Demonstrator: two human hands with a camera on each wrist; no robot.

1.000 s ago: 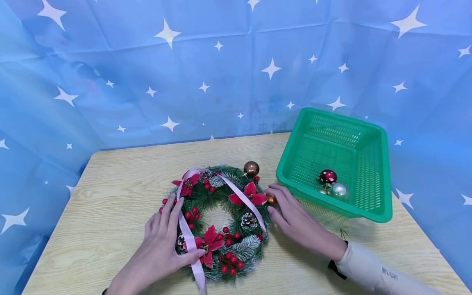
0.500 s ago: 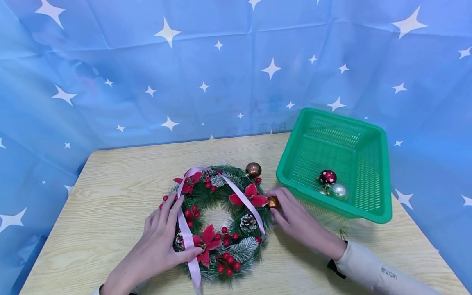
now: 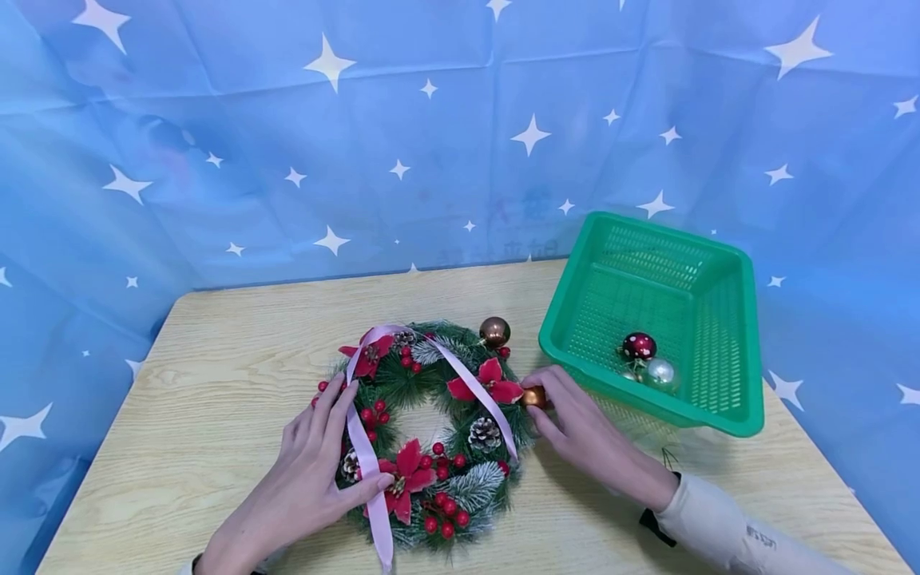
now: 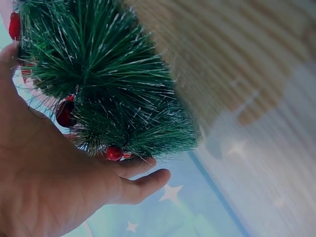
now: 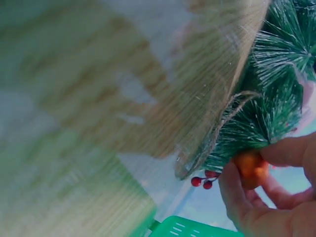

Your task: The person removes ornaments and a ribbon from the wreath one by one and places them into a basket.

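A green Christmas wreath (image 3: pixel 470 511) with red poinsettias, red berries, pine cones and frosted tips lies on the table. A pale pink ribbon (image 3: pixel 366 451) runs loosely over it. My left hand (image 3: pixel 305 471) rests on the wreath's left side, its thumb against the lower poinsettia (image 3: pixel 410 479) and its fingers spread fairly straight; the left wrist view shows them beside the green needles (image 4: pixel 113 84). At the right edge my right hand (image 3: pixel 585 427) pinches a copper-coloured bauble (image 3: pixel 533 397) between thumb and fingers, touching the wreath. A brown bauble (image 3: pixel 494 331) sits at the upper right rim.
A green plastic basket (image 3: pixel 650 407) stands at the right, close beyond my right hand. Inside it are a dark red dotted bauble (image 3: pixel 639 345) and a silver one (image 3: pixel 660 373). A starry blue cloth (image 3: pixel 431 128) hangs behind the wooden table (image 3: pixel 208 383).
The wreath's lower part has shifted slightly left, along with my left hand. My right fingers now show more of the copper-coloured bauble, and their pinch on it has moved slightly right.
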